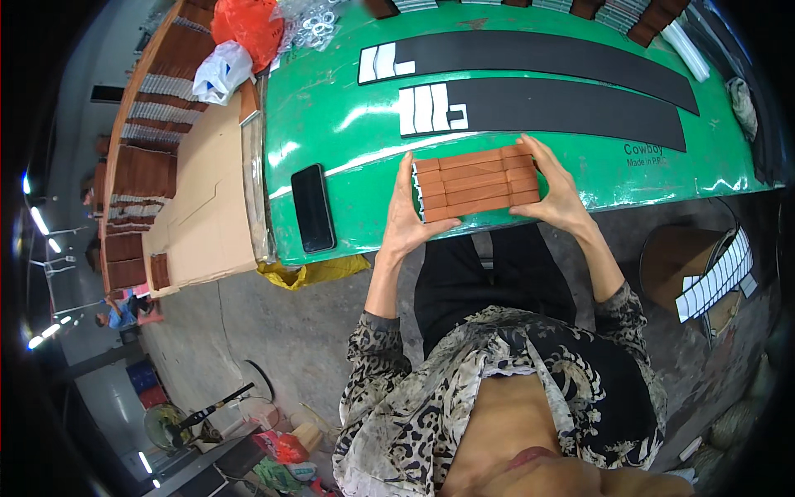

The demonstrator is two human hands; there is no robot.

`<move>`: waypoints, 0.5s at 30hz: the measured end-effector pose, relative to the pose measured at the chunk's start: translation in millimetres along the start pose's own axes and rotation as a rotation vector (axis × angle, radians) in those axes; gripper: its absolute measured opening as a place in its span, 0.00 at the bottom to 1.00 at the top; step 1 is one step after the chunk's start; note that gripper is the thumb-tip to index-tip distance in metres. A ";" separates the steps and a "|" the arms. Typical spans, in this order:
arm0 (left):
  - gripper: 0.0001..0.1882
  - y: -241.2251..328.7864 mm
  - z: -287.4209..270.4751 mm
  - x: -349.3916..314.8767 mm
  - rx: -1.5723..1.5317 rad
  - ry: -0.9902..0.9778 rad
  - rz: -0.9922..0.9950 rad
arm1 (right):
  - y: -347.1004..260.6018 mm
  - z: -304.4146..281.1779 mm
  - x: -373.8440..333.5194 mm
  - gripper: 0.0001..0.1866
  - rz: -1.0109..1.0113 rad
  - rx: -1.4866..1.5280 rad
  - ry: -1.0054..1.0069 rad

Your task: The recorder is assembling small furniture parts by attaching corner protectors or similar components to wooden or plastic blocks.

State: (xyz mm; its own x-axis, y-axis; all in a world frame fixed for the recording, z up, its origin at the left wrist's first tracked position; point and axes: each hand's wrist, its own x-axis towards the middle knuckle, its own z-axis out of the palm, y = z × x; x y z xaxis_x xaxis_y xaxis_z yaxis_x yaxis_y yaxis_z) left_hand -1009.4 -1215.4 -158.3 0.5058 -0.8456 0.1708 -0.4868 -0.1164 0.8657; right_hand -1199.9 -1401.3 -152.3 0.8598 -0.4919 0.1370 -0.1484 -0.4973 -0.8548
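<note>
Between my two hands is a stack of reddish-brown, wood-coloured strips (476, 182), held level over the near edge of the green table (348, 137). My left hand (404, 217) grips its left end, where a jagged white edge shows, with the thumb along the near side. At the right end, my right hand (561, 192) closes on the stack, fingers at the far corner and thumb at the near one. Just beyond lies a long black strip (571, 112) with white pieces (432, 109) at its left end. A second, similar black strip (530, 54) lies behind it.
A black phone (312, 207) lies left of my hands. Rows of brown pieces (145, 171) line the cardboard-covered surface (211, 190) at the left. Red (247, 31) and white (222, 73) plastic bags sit at the far left corner. A white gridded strip (716, 273) rests over a brown container (671, 257) at right.
</note>
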 end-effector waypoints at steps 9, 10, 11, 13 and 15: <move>0.64 -25.2 0.8 4.0 -0.076 -0.085 -0.075 | 4.1 -6.3 15.8 0.42 -0.114 -0.042 0.076; 0.64 -27.2 2.5 2.2 -0.081 -0.086 -0.077 | 0.5 -3.7 20.3 0.42 -0.110 -0.045 0.074; 0.64 -31.0 5.0 2.3 -0.075 -0.072 -0.057 | -3.0 -1.4 25.8 0.41 -0.153 -0.289 0.080; 0.64 -29.8 9.1 4.4 -0.077 -0.066 -0.033 | -21.4 9.4 32.4 0.37 -0.139 -0.596 -0.081; 0.64 -23.2 6.8 6.7 0.013 -0.069 0.015 | -20.4 16.6 17.3 0.39 -0.184 -0.633 -0.187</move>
State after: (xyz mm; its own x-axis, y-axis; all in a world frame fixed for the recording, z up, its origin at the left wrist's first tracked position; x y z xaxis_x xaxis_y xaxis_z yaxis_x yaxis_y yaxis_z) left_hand -999.6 -1221.9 -180.5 0.4481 -0.8813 0.1503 -0.5033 -0.1097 0.8571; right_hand -1173.9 -1387.9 -140.9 0.9597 -0.2566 0.1146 -0.2005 -0.9108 -0.3608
